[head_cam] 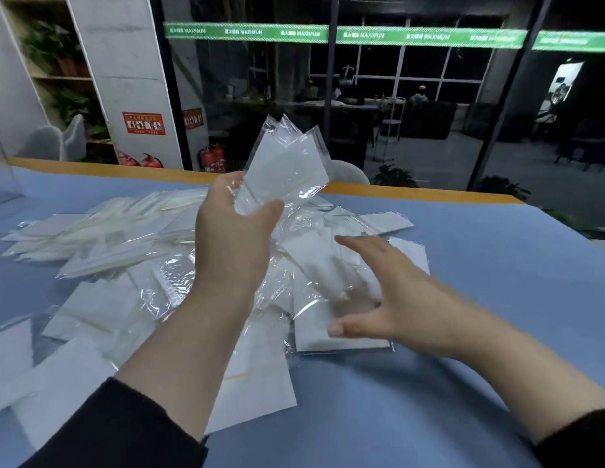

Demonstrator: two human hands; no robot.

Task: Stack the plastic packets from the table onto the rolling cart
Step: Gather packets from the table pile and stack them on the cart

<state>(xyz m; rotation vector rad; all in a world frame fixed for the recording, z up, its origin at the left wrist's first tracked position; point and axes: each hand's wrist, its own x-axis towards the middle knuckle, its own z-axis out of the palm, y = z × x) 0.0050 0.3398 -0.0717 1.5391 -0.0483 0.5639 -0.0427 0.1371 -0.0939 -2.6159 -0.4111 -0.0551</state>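
Note:
A loose heap of clear plastic packets [132, 265] with white inserts covers the left and middle of the blue table [497, 265]. My left hand [232, 231] is raised above the heap and grips a small bunch of packets [287, 163] that fans upward. My right hand [385, 292] hovers low over the heap's right side, fingers spread, thumb near a flat packet [331, 336]; it holds nothing. No rolling cart is in view.
The table has an orange far edge [412, 192]. Beyond it stand fire extinguishers [213, 158], a pillar with a red sign, shelves with plants at left and dark glass walls. A white chair back [348, 172] shows behind the table.

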